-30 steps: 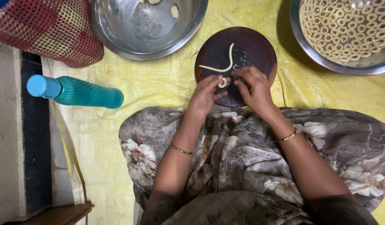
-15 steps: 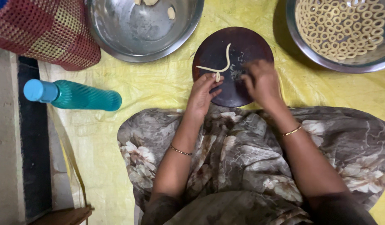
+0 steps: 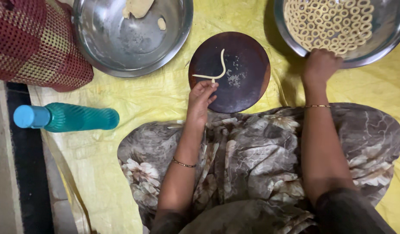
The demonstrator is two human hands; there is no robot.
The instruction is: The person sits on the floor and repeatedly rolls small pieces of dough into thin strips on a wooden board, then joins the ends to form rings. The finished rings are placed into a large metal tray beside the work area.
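Observation:
A round dark board (image 3: pixel 245 65) lies on the yellow sheet in front of my lap. A thin pale dough strip (image 3: pixel 217 71) bent at an angle rests on its left half. My left hand (image 3: pixel 201 96) pinches the strip's near end at the board's front left edge. My right hand (image 3: pixel 320 65) reaches to the near rim of a steel bowl (image 3: pixel 382 43) at the top right, filled with several small dough rings (image 3: pixel 327 21). Its fingers curl at the rim; I cannot tell whether they hold a ring.
A second steel bowl (image 3: pixel 122 47) with lumps of dough (image 3: pixel 137 6) stands at the top left. A red woven bag (image 3: pixel 35 43) lies left of it. A teal bottle (image 3: pixel 66 117) lies on its side on the yellow sheet (image 3: pixel 143 99). Patterned fabric covers my lap (image 3: pixel 252 147).
My right hand has left the board and moved right to the rim of the bowl of rings. My left hand stays at the strip's end.

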